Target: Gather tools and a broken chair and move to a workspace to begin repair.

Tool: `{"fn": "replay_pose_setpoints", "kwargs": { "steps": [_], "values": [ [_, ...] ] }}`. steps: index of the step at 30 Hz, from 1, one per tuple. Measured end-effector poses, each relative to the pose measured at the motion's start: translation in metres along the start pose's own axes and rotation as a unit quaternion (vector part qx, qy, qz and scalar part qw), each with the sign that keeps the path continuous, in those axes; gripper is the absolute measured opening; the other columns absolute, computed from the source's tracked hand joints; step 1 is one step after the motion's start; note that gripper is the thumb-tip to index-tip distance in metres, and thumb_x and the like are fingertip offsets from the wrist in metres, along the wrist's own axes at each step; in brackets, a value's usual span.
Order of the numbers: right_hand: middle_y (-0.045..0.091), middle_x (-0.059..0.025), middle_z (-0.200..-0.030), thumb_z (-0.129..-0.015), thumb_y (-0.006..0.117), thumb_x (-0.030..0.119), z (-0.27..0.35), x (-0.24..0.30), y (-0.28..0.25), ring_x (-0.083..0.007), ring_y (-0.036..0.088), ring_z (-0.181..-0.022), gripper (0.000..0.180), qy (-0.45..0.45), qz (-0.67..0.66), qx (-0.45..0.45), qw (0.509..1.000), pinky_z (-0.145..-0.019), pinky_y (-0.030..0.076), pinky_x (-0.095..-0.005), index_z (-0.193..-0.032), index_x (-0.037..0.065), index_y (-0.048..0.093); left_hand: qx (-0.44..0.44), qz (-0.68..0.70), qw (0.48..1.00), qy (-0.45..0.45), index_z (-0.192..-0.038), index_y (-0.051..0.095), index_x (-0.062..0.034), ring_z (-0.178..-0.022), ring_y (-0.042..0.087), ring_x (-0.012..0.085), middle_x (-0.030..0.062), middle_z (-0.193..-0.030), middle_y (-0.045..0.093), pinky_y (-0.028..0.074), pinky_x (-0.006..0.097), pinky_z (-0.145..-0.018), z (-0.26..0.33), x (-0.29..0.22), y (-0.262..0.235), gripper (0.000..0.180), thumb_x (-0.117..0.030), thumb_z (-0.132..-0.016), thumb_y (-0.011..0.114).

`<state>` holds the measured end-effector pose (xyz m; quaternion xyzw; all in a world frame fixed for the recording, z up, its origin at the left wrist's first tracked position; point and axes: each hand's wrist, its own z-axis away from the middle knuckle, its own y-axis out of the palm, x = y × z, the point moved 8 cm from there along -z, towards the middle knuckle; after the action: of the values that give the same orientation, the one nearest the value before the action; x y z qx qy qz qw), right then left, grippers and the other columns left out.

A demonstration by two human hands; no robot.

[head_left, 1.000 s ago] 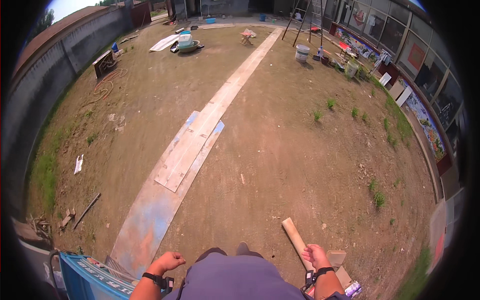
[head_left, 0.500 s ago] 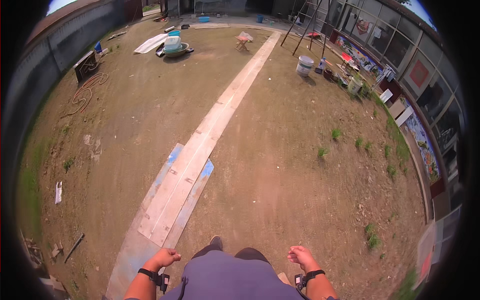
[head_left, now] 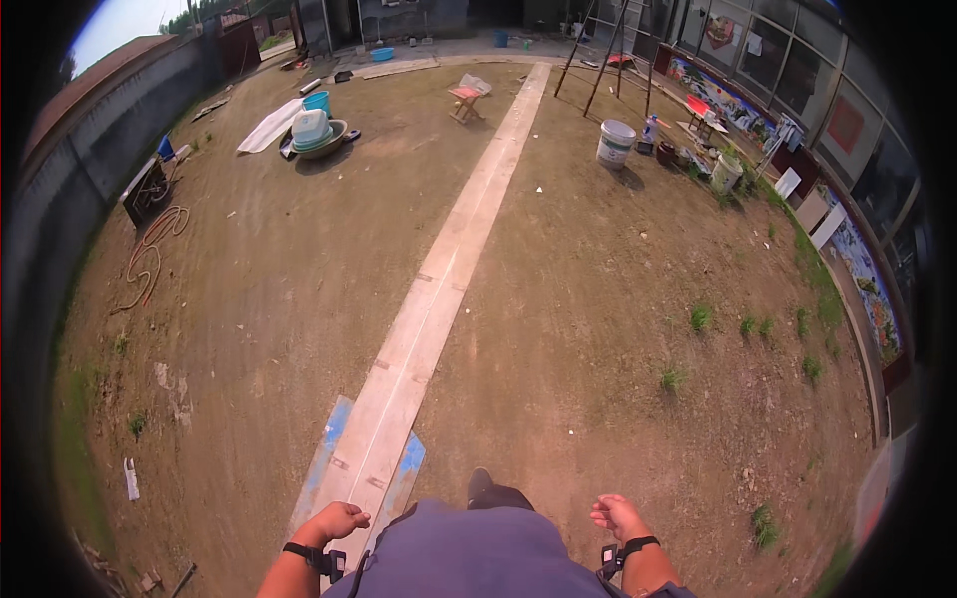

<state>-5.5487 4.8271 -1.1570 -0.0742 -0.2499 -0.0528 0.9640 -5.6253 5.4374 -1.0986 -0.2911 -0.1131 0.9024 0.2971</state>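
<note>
My left hand (head_left: 337, 521) hangs in front of my body at the lower left, fingers curled loosely closed with nothing visible in them. Below it runs the long walkway of pale boards (head_left: 404, 349), which it does not touch. My right hand (head_left: 619, 516) hangs over bare dirt at the lower right, empty, its fingers half bent and slightly apart. Each wrist wears a black band with a small device, the left one (head_left: 327, 561) and the right one (head_left: 612, 560). One dark shoe (head_left: 480, 480) shows ahead of my body.
Blue-stained boards (head_left: 329, 444) lie beneath the walkway's near end. Tubs (head_left: 313, 128), a folding stool (head_left: 466, 100) and a hose (head_left: 150, 254) lie ahead. A white bucket (head_left: 615, 145) stands near a tall ladder (head_left: 588, 60). Grass tufts (head_left: 701, 318) dot the right side.
I have moved forward along the boards; their near end is now closer to my body. The hands have swung slightly, still empty. The shoe in view sits farther right.
</note>
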Motion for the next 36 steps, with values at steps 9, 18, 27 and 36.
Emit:
{"fn": "replay_pose_setpoints", "kwargs": {
  "steps": [9, 18, 27, 36],
  "values": [
    [0.066, -0.0076, -0.096, -0.094, 0.058, 0.021, -0.135, 0.355, 0.133, -0.019, 0.068, -0.08, 0.021, -0.142, 0.062, 0.069, 0.986, -0.066, 0.056, -0.0299, -0.109, 0.006, 0.058, 0.031, 0.055, 0.998, -0.02, -0.1, 0.073, -0.0048, -0.094, 0.067, 0.0182, 0.0089, -0.097, 0.073, 0.049, 0.031, -0.088, -0.179, -0.118, -0.154, 0.026, -0.026, -0.087, 0.065],
    [0.066, -0.008, -0.096, -0.094, 0.059, 0.021, -0.215, 0.539, 0.181, -0.0193, 0.068, -0.081, 0.021, -0.037, 0.031, -0.009, 0.999, -0.065, 0.056, -0.0303, -0.108, 0.006, 0.059, 0.008, -0.033, 0.998, 0.052, -0.089, 0.071, -0.0086, -0.079, 0.064, 0.0163, 0.0048, -0.083, 0.07, 0.05, 0.032, -0.074, -0.387, -0.378, -0.386, 0.019, -0.026, -0.08, 0.072],
    [0.066, -0.0082, -0.096, -0.095, 0.057, 0.019, -0.392, 0.722, 0.207, -0.0207, 0.068, -0.079, 0.019, 0.015, -0.013, 0.009, 1.0, -0.065, 0.057, -0.0311, -0.111, 0.008, 0.057, 0.017, -0.162, 0.984, 0.078, -0.087, 0.07, -0.0056, -0.081, 0.065, 0.0239, 0.0117, -0.083, 0.069, 0.05, 0.035, -0.075, -0.583, -0.631, -0.535, 0.034, -0.039, -0.079, 0.075],
    [0.067, -0.0074, -0.097, -0.094, 0.058, 0.02, -0.537, 1.077, 0.236, -0.0165, 0.068, -0.078, 0.022, -0.045, 0.001, 0.02, 0.999, -0.064, 0.055, -0.0292, -0.112, 0.007, 0.058, 0.063, -0.025, 0.998, 0.0, -0.096, 0.074, -0.0076, -0.092, 0.067, 0.0156, 0.0089, -0.094, 0.073, 0.049, 0.031, -0.085, -0.704, -0.789, -0.637, 0.038, -0.043, -0.091, 0.062]
  ]
}}
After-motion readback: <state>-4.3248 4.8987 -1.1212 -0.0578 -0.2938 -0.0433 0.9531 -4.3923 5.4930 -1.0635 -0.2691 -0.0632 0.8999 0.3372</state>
